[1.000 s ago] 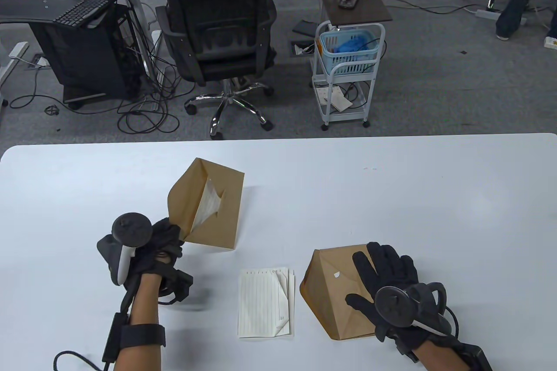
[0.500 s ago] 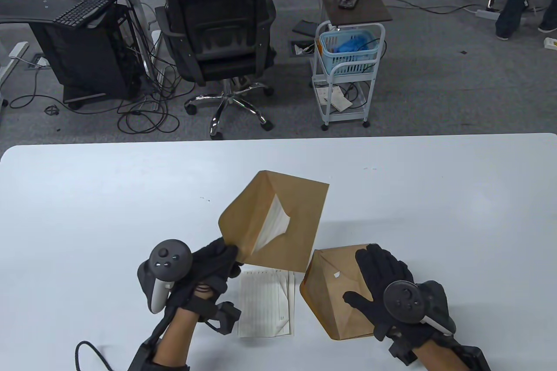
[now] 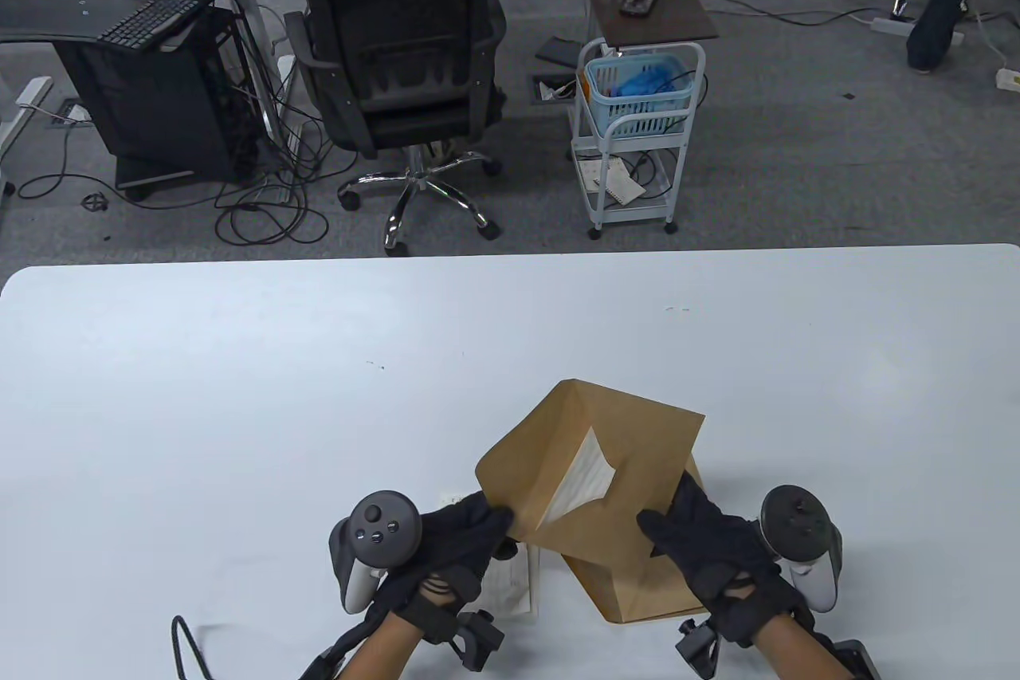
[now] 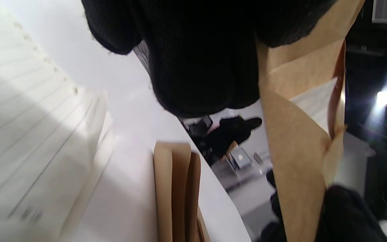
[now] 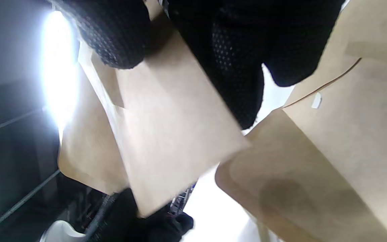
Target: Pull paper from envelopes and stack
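Worktop (image 3: pixel 199 393): white, rounded far corners. Lying directly on it near the front edge: folded lined paper (image 3: pixel 514 588), and just to its right a flat brown envelope (image 3: pixel 629 592), both partly covered from above.

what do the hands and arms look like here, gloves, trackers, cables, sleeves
Both hands, the left hand and the right hand, wear black knit gloves with a dotted weave. A dark grey round-topped tracker with small buttons and a pale lower part is strapped to the back of each hand. Black boxes sit at the wrists, and a black cable trails from the left one. The forearms are bare, with no sleeves.
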Motion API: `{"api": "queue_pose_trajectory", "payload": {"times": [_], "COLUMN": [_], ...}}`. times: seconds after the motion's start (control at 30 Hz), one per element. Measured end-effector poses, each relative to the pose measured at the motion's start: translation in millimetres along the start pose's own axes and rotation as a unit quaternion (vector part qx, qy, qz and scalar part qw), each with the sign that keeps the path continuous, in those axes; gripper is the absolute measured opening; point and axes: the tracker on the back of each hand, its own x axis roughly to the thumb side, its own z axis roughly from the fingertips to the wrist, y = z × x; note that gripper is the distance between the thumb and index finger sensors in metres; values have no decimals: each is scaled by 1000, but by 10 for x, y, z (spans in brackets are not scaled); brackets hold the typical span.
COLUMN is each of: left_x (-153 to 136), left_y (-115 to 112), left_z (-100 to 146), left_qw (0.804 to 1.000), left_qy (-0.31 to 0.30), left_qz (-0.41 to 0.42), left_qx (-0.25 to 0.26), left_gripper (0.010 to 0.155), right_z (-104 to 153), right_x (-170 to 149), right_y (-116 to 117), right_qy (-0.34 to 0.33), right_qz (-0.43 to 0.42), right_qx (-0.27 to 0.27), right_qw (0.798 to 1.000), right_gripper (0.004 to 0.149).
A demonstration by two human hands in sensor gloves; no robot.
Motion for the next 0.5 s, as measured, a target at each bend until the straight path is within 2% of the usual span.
{"api": "queue_pose_trajectory", "payload": {"times": [0.13, 0.2, 0.23, 0.3, 0.4, 0.47, 0.5], "left_x": [15, 31, 37, 43, 81, 152, 205], "left_y": [-25, 11, 53, 131, 216, 199, 157], "left_z": [12, 37, 49, 67, 113, 145, 166], "left_qw": [998, 993, 987, 974, 942, 916, 892], "left_qy": [6, 13, 17, 25, 25, 8, -7], "left_qz": [-67, -103, -136, -191, -290, -358, -412], "left_qx": [13, 53, 88, 118, 167, 181, 184], "left_gripper": [45, 46, 51, 68, 87, 91, 91], "right_z": [8, 16, 22, 30, 31, 40, 42], "right_x": [13, 40, 55, 73, 79, 78, 76], "right_y": [33, 62, 77, 98, 132, 160, 179], "right_qy": [-9, -18, -22, -25, -27, -26, -25], "right_qz": [-5, 6, 11, 6, -3, -3, -7], "right_qx": [4, 13, 17, 27, 51, 66, 72], "right_qw": [1000, 1000, 1000, 999, 998, 997, 997], "right_gripper": [56, 52, 51, 49, 48, 48, 48]}}
